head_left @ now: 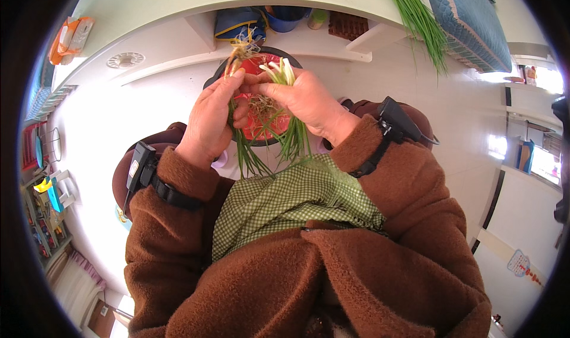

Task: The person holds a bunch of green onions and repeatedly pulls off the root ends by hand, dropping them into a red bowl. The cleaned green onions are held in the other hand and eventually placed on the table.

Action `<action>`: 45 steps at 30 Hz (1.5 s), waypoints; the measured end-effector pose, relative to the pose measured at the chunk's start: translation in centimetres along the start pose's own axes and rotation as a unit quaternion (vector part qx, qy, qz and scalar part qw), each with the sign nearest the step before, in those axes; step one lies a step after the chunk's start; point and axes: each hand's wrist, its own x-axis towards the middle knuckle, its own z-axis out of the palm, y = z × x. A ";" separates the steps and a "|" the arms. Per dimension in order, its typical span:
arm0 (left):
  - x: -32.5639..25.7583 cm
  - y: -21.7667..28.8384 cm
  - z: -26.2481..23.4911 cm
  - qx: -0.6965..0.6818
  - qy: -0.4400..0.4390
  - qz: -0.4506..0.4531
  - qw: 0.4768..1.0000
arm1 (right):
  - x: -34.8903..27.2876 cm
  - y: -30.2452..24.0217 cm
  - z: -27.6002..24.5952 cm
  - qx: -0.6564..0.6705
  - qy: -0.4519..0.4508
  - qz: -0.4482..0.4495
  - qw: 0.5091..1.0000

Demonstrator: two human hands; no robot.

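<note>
A: Item one, and where?
B: Spring onions, rooty bunch (240,54), in the left hand (208,119), above the bucket (214,72). Roots upward, leaves hanging.

A: Item two?
B: Spring onions, white-ended bunch (285,72), in the right hand (313,105). Pale ends up, green leaves down.

A: Fingers?
B: Left: curled round the stalks, thumb on top. Right: closed about its bunch, thumb and fingertips reaching to the left thumb. Whether anything is pinched between the tips, cannot tell.

A: Handling?
B: Likely light. White ends probably firm and a little slick; leaves limp, easily bruised; dry skins apt to flake. Best hold: the pale lower stalk, just clear of the roots, with a loose pinch.

A: Materials and shapes?
B: Roots: straw-coloured, wiry, tangled. Leaves: slender, tubular-looking. Bucket: round, dark rim, red inside. Scraps (261,108) within: stringy, tan. Apron (285,204): green and white check, creased cloth. Coat (424,186): brown, fuzzy pile. Table (178,2): pale, smooth, with long green leaves (415,18) over its edge, beside a blue quilted cloth (466,26).
</note>
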 end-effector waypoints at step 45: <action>-0.2 -0.6 0.7 0.069 0.017 -0.013 0.997 | -0.9 -0.3 -1.6 0.123 -0.003 0.081 0.989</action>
